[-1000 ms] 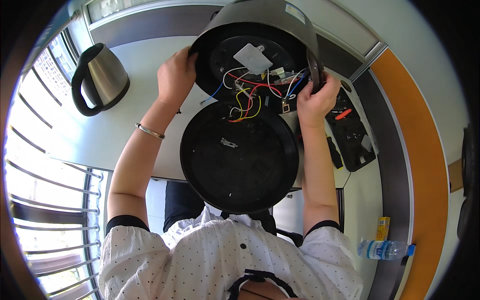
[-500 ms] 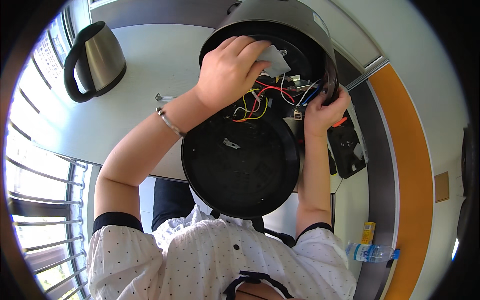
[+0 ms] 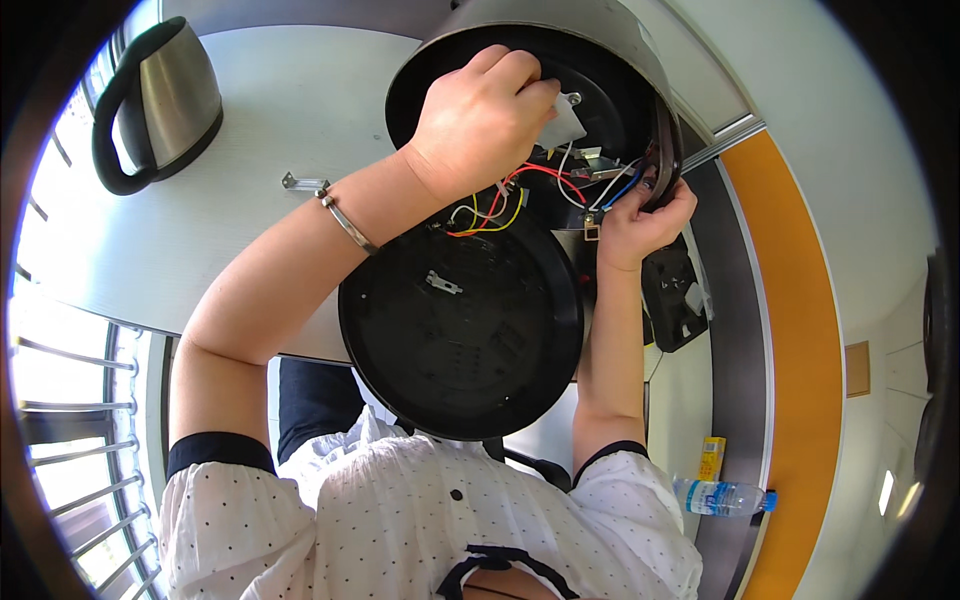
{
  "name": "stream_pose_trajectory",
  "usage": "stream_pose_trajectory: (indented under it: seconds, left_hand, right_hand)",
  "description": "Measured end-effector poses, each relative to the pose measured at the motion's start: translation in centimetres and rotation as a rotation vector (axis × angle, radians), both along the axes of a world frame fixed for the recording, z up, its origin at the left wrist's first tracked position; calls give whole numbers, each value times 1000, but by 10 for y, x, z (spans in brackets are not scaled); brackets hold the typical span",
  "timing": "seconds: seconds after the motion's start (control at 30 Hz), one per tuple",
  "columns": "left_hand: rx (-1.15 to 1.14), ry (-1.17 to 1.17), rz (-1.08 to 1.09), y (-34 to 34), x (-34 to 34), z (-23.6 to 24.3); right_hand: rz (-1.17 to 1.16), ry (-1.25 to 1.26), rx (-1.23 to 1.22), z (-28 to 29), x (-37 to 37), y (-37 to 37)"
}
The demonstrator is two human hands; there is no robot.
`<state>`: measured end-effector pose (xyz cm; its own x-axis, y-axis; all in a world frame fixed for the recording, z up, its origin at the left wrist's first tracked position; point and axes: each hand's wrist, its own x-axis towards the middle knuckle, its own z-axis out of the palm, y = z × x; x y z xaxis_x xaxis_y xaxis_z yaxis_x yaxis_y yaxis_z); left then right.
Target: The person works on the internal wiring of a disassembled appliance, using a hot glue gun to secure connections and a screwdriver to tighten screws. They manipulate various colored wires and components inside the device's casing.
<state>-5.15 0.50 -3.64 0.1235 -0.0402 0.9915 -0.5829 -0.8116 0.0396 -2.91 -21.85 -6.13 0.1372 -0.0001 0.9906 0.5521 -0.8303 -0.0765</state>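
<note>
A round appliance housing (image 3: pixel 600 25), dark and glossy, lies tipped with its open underside toward me. My left hand (image 3: pixel 485 115) reaches into it, fingers closed at the edge of a flat pale grey piece (image 3: pixel 567 125); the fingertips are partly hidden. My right hand (image 3: pixel 645 225) grips the housing's lower right rim. Red, white, yellow and blue wires (image 3: pixel 545 170) run between the housing and a round black base cover (image 3: pixel 460 350) hanging over the table's front edge. A small metal strip (image 3: pixel 444 283) shows on the inside of the cover.
A steel kettle (image 3: pixel 185 95) with a black handle stands at the far left of the white table (image 3: pixel 290 70). Near my left wrist lies a small metal bracket (image 3: pixel 303 183). At right are a black tray (image 3: pixel 680 300), a yellow box (image 3: pixel 711 458) and a water bottle (image 3: pixel 725 498).
The whole view has shifted slightly, so most things sit a little further left. My left hand has moved a little to the right over the pale piece, covering more of it. My right hand keeps its hold.
</note>
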Motion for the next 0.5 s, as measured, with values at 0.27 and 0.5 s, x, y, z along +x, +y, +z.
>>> stream_pose_trajectory:
  seconds: [0.27,0.5]
  left_hand:
    - [23,-62,-13,1,-2,-3]
    - [120,125,-125,10,-20,5]
  right_hand:
    - [24,-4,11,-2,3,-3]
    - [42,-13,-10,-2,7,-3]
